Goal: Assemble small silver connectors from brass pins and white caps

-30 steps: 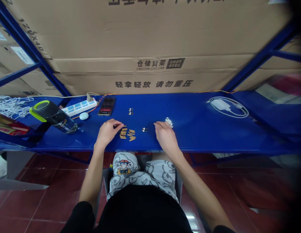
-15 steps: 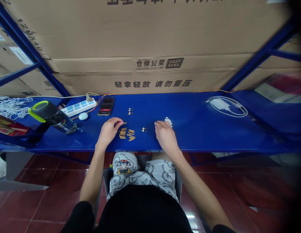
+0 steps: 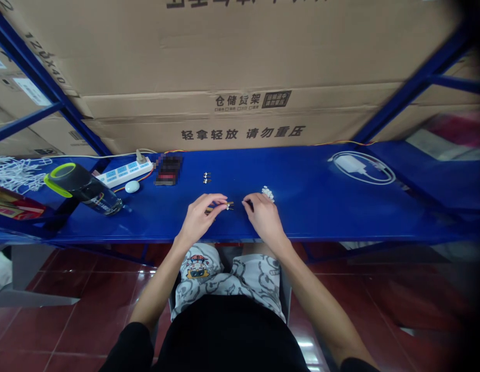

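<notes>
Left hand (image 3: 199, 219) pinches what looks like one brass pin (image 3: 231, 203) beside one white-collared piece (image 3: 228, 207), mostly hiding more pins (image 3: 209, 210). Right hand (image 3: 263, 214) curls near white bits (image 3: 267, 194) too small to count; its grip I cannot tell. Two white-collared pieces (image 3: 206, 181) lie farther back.

Golden pins (image 3: 209, 210) mostly hidden by the left hand (image 3: 198, 218), red packet (image 3: 17, 204) cut off by the left edge

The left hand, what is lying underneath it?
Bits of tan strips show beneath the left hand, lying on the blue table. The hand hides whatever else is there.
</notes>
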A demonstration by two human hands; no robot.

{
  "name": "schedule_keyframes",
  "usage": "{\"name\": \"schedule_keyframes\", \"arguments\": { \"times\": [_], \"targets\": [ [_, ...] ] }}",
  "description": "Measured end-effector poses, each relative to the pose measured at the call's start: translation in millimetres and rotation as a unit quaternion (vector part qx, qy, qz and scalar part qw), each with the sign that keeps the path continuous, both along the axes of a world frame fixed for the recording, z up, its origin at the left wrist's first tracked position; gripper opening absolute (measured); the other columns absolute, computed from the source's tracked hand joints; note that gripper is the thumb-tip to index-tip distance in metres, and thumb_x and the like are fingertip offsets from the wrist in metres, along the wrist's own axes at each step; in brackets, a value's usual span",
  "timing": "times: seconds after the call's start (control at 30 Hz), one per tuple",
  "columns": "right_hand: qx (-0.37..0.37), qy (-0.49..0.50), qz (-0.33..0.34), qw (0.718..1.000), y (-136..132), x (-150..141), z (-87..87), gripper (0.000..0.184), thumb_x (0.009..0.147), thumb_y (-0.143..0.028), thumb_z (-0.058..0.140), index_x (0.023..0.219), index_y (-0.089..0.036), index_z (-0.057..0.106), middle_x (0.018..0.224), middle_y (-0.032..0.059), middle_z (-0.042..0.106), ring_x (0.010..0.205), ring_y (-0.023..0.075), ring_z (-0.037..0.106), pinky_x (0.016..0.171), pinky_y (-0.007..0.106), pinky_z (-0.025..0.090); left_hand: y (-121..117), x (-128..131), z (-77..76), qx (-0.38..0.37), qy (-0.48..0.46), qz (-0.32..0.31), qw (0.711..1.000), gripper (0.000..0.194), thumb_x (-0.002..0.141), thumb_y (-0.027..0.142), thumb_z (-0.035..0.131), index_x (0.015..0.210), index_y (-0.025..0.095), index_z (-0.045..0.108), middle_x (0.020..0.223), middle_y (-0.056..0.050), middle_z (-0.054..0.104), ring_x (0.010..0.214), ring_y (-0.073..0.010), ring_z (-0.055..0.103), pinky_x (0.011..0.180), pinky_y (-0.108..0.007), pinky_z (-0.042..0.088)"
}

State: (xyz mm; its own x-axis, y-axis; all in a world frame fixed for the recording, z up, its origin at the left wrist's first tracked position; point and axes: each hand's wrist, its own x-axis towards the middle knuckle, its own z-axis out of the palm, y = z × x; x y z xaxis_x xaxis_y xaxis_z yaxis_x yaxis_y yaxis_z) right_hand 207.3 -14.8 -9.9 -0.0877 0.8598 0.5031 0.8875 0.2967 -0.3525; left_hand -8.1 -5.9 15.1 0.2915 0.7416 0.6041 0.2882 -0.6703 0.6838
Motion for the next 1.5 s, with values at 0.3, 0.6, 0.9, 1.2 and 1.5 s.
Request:
{"name": "schedule_keyframes", "arguments": {
  "times": [0.3, 0.6, 0.9, 1.2, 1.5],
  "targets": [
    [-0.047, 0.261, 0.185, 0.946, -7, -1, 19.5, 0.011, 0.096, -0.032, 0.066, 0.1, -0.025, 0.073, 0.096, 0.0021, 0.079, 0.086, 0.0193, 0.074, 0.082, 0.032, 0.057, 1, 1, -4.5, 0.046, 0.005, -0.003, 0.999, 0.013, 0.098, 0.029, 0.069, 0.109, 0.023, 0.074, 0.101, -0.004, 0.077, 0.093, -0.0168, 0.072, 0.085, -0.031, 0.06],
    [-0.044, 0.265, 0.246, 0.931, -9, -2, 24.6, 0.017, 0.096, -0.029, 0.066, 0.108, -0.026, 0.078, 0.1, 0.0037, 0.079, 0.086, 0.0188, 0.073, 0.083, 0.036, 0.057, 0, 3, -1.1, 0.102, 0.003, 0.004, 0.995, 0.009, 0.098, 0.023, 0.068, 0.104, 0.021, 0.075, 0.097, -0.004, 0.078, 0.089, -0.0172, 0.07, 0.08, -0.032, 0.059],
    [-0.04, 0.268, 0.242, 0.931, -9, -3, 23.8, 0.016, 0.096, -0.03, 0.066, 0.105, -0.027, 0.079, 0.1, 0.0045, 0.08, 0.09, 0.0206, 0.074, 0.086, 0.039, 0.058, -1, 2, -0.3, 0.096, 0.007, 0.022, 0.995, 0.009, 0.099, 0.028, 0.068, 0.1, 0.023, 0.076, 0.095, -0.003, 0.079, 0.088, -0.0185, 0.071, 0.082, -0.036, 0.059],
    [-0.052, 0.284, 0.225, 0.93, -7, -2, 21.8, 0.015, 0.095, -0.03, 0.068, 0.105, -0.027, 0.079, 0.101, 0.0037, 0.08, 0.091, 0.0204, 0.074, 0.087, 0.037, 0.058, -1, 2, 0.3, 0.107, 0.028, 0.002, 0.994, 0.01, 0.099, 0.024, 0.068, 0.106, 0.023, 0.075, 0.102, -0.003, 0.079, 0.092, -0.018, 0.071, 0.085, -0.036, 0.057],
    [-0.045, 0.248, 0.228, 0.941, -7, -3, 22.9, 0.016, 0.097, -0.028, 0.064, 0.104, -0.026, 0.078, 0.1, 0.0035, 0.08, 0.09, 0.0199, 0.073, 0.085, 0.037, 0.057, -2, 1, -5.2, 0.102, 0.051, 0.001, 0.993, 0.013, 0.1, 0.024, 0.066, 0.108, 0.025, 0.076, 0.1, -0.003, 0.079, 0.091, -0.0185, 0.069, 0.084, -0.036, 0.056]
  ]
}}
